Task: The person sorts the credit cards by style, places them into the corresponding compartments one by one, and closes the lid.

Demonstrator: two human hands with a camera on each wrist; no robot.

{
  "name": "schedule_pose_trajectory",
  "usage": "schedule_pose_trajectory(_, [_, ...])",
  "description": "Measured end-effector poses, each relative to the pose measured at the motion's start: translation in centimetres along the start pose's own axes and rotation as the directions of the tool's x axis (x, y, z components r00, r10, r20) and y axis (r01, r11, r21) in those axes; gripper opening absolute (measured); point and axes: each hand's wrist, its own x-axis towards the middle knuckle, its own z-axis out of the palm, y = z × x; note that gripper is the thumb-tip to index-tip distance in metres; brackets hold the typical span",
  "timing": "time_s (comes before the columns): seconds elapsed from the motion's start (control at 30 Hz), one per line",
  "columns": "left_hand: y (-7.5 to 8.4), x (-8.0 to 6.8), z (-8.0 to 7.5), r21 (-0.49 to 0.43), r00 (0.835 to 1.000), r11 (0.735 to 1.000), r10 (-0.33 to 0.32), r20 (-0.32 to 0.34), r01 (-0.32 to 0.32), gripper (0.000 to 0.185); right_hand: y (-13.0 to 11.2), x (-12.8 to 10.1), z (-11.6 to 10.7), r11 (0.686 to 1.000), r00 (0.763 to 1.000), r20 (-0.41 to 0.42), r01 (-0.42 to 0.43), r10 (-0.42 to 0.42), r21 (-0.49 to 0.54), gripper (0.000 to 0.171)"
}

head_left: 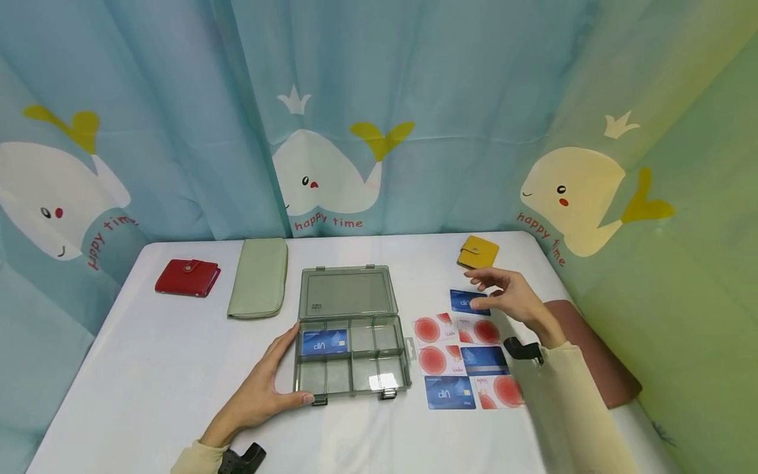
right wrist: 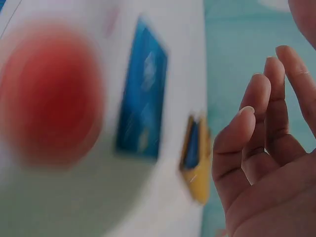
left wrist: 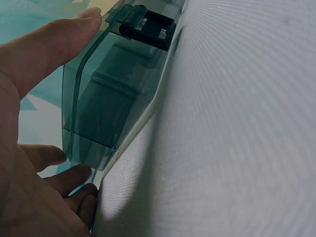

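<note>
Table (head_left: 148, 368): white cloth top, carrying everything below.
Box (head_left: 353, 355): clear grey plastic organiser at the table's middle, lid laid open and flat behind it; one blue card (head_left: 323, 342) lies in its rear left compartment.
Green pouch (head_left: 258, 278): long, lying left of the box lid.
Red wallet (head_left: 187, 277): further left of the box, beyond the pouch.
Yellow wallet (head_left: 478, 252): behind and right of the box.
Loose cards (head_left: 468, 359): red and blue ones laid out in rows just right of the box.
Left hand (head_left: 266, 385): fingers straight, pressed flat against the box's left wall, gripping nothing.
Right hand (head_left: 509, 296): right of the box, hovering over the far blue card (head_left: 464, 301), fingers relaxed and spread, holding nothing.
</note>
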Motion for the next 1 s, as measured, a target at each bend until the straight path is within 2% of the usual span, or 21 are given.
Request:
schedule_pose_trajectory(0.27, [0.0,-0.1,0.0,-0.001,1.000,1.000,-0.001,-0.006,0.001,0.122,3.2,-0.5,-1.5,0.992,0.992,0.005,-0.129,0.129,-0.007,0.060])
schedule_pose_trajectory(0.43, [0.0,-0.1,0.0,0.003,1.000,1.000,-0.002,-0.008,0.002,0.122,4.1,-0.5,-1.7,0.979,0.986,0.002,-0.166,0.167,-0.115,0.063])
schedule_pose_trajectory(0.77, [-0.1,0.1,0.1,0.005,1.000,1.000,-0.009,-0.010,0.009,0.122,3.9,-0.4,-1.3,0.946,0.985,-0.021,-0.171,0.172,-0.275,0.059])
schedule_pose_trajectory(1.0, [-0.2,0.0,0.1,0.008,1.000,1.000,-0.007,-0.011,0.007,0.123,3.7,-0.1,-0.9,0.923,0.981,-0.024,-0.189,0.192,-0.336,0.053])
